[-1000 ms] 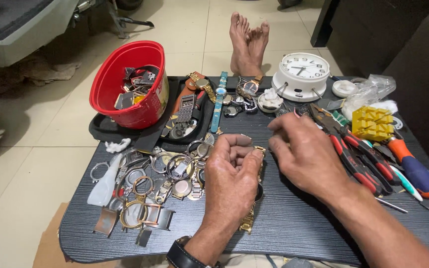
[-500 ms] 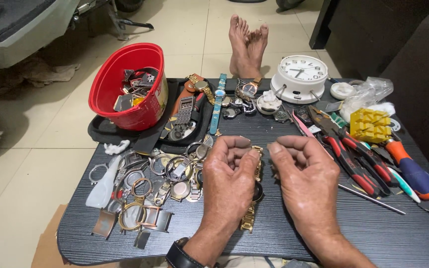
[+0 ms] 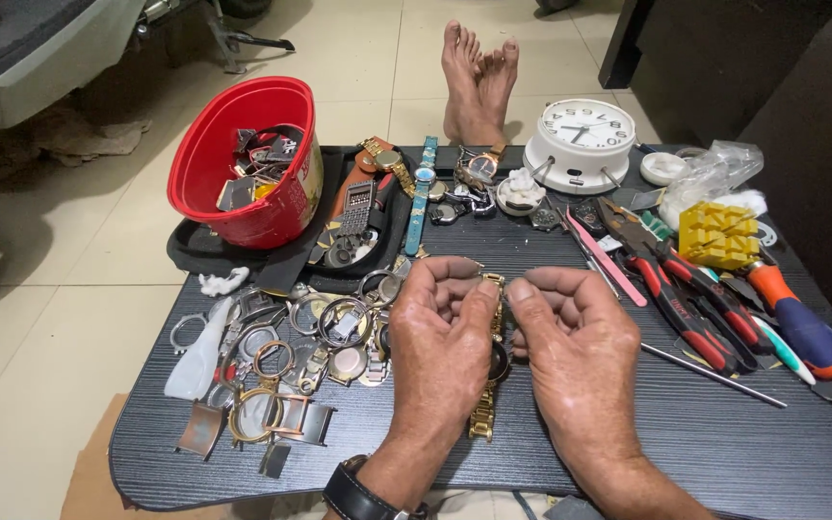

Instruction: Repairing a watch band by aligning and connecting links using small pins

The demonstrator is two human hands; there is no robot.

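Dark wood-grain tabletop (image 3: 705, 453), matte with fine ridges, is carrying everything. Gold metal link-bracelet watch (image 3: 490, 385) is lying lengthwise near the middle of the front edge, dark round dial partly showing, shiny links trailing toward that edge. Left hand (image 3: 445, 351) and right hand (image 3: 575, 356) are resting knuckles-up on either side of it, fingers curled, thumb and fingertips of each pinching the bracelet's upper end between them; the hands are hiding much of the band.

Toward the left edge: a heap of round metal watch cases (image 3: 286, 361) and bezels, silver and brass, is lying loose. At the back left corner a glossy red plastic tub (image 3: 233, 164) of parts is sitting on a black tray (image 3: 195, 255). At the back edge, a white round clock (image 3: 580, 144). Along the right edge, red-handled pliers (image 3: 686, 308), an orange-and-blue screwdriver (image 3: 796, 323), a yellow block (image 3: 719, 234).
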